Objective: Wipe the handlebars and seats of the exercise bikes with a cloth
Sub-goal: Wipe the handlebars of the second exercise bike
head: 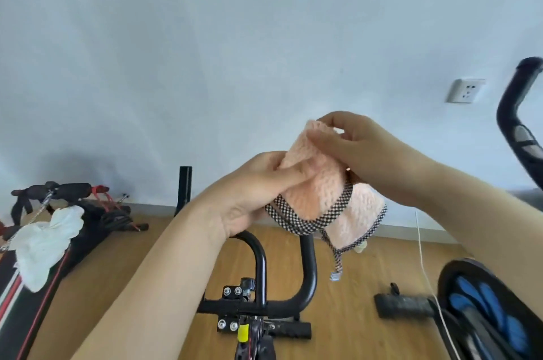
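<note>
1. Cloth (318,183): peach, knobbly pile, black-and-white checked trim, hanging loop (337,264) at one lower corner. Bunched between both hands, directly over the right upright of the handlebars (308,271); touching the bar top or clear of it, cannot tell.
2. Left hand (258,186): curled on the lower left of the cloth, thumb pressing fabric against the fingers.
3. Right hand (355,145): pinching the top fold from above, fingertips bent onto it.
4. Handling, judged: light and limp, with no shape of its own. Sags wherever unsupported, as at the drooping right corner. Pile grippy, unlikely to slide out of the fingers. Nothing fragile. Likely to wrap readily round a tube.
5. Best hold, judged: folded to a pad in one palm, or wrapped round the bar and gripped through. Trim and loop tucked in, away from the clamp bolts (230,291) below.
6. Handlebars: black tube, rigid, curved risers, ribbed grip (289,330) at the lower end. No wiping stroke visible.
7. Also present: second bike's handlebar (506,107) at the right edge; white rag (47,239) lying on equipment at left; wall socket (466,90); wooden floor (367,260).
</note>
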